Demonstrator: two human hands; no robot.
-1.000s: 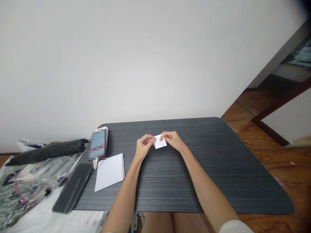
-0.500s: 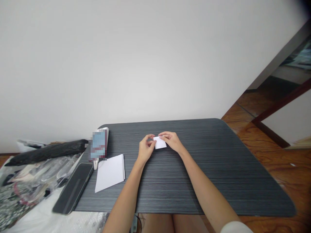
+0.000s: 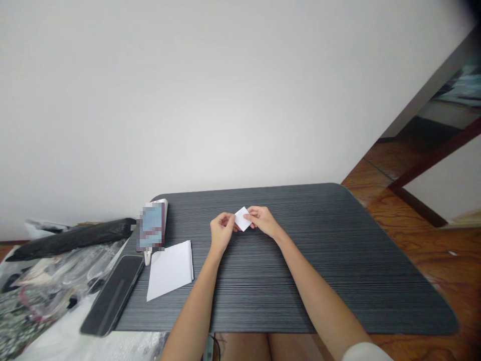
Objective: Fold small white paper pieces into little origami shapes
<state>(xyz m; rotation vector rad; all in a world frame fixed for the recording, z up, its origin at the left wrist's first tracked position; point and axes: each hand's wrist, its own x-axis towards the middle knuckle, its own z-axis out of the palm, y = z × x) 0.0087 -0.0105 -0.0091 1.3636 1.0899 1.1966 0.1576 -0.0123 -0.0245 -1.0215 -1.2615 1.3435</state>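
Between my two hands is a small white piece of paper (image 3: 242,219), turned so that one corner points up. My left hand (image 3: 222,228) pinches its left corner between thumb and fingers. On the opposite side my right hand (image 3: 262,219) grips it, thumb on the front face and fingers behind. Both hands are above the far middle part of the dark table (image 3: 319,271). Whether the paper is folded into layers cannot be made out.
Left on the table lies a stack of white paper sheets (image 3: 171,271). Beside it are a dark phone-like slab (image 3: 114,293) at the edge and a blurred-out box (image 3: 153,224). Plastic-wrapped items (image 3: 75,265) lie left of the table. A white wall (image 3: 240,100) rises behind.
The small paper has turned from lying square to standing on a corner. My left hand has shifted slightly left and down, and my right fingers now reach behind the paper.
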